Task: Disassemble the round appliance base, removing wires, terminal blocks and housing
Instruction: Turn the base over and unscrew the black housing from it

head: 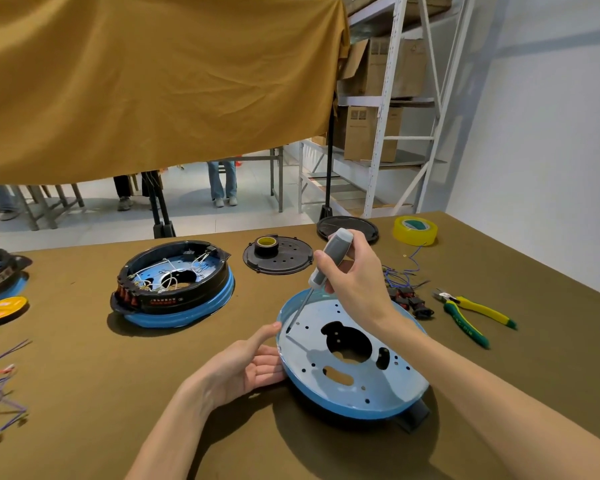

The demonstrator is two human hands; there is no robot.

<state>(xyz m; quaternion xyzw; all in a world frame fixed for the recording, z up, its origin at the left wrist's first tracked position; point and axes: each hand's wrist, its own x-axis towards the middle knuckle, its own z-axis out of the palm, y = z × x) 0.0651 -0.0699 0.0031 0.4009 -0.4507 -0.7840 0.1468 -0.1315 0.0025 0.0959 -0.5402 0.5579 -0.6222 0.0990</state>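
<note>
Looking forward and down from head height, close over the blue round base (pixel 352 362) lying on the brown-covered table (pixel 222 427). Taking in both forearms reaching in from the lower edge toward that base. Facing across the table, with the hanging ochre cloth (pixel 153 81) filling the upper left beyond the base and the white shelving (pixel 388 98) standing beyond and to the right of it. Bending straight lines with a wide angle. Sharing nothing with a second view, being the only one.

Glossy blue metal base (pixel 357 386), matt tablecloth (pixel 84 358)
</note>
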